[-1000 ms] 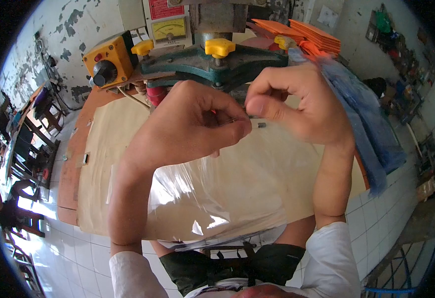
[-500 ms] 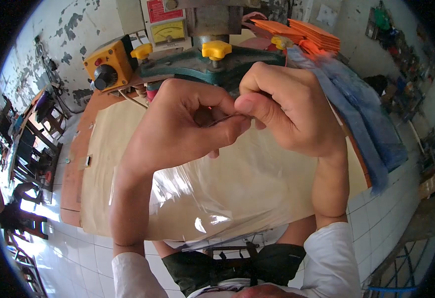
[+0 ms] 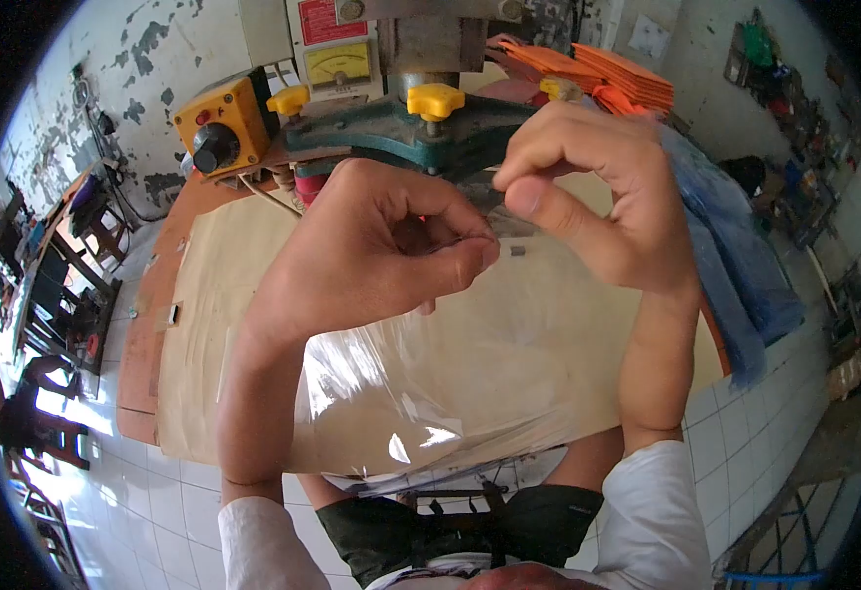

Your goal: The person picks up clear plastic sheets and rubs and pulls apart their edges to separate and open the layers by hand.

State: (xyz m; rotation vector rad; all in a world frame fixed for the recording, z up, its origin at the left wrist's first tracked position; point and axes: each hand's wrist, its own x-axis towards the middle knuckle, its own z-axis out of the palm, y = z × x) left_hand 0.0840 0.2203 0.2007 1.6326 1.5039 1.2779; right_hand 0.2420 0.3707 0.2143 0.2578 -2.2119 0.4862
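Note:
Above the table, my left hand (image 3: 381, 246) is closed in a pinch, thumb pressed to the fingers. What it holds, if anything, is too small or hidden. To its right, my right hand (image 3: 598, 197) is raised with thumb tip and index fingertip close together. I cannot make out anything between them. A gap separates the two hands. Under them a glossy clear plastic sheet (image 3: 381, 393) lies over a tan board (image 3: 214, 295). A small grey piece (image 3: 517, 251) shows on it between the hands.
A green machine head (image 3: 362, 133) with yellow star knobs (image 3: 435, 100) stands just behind my hands. At left is a yellow control box (image 3: 222, 123) with a black dial. Orange stacked pieces (image 3: 627, 79) and blue plastic sheeting (image 3: 735, 236) lie to the right.
My hands were touching at the fingertips; now they are apart. The right hand has moved right and slightly up, while the left has hardly moved.

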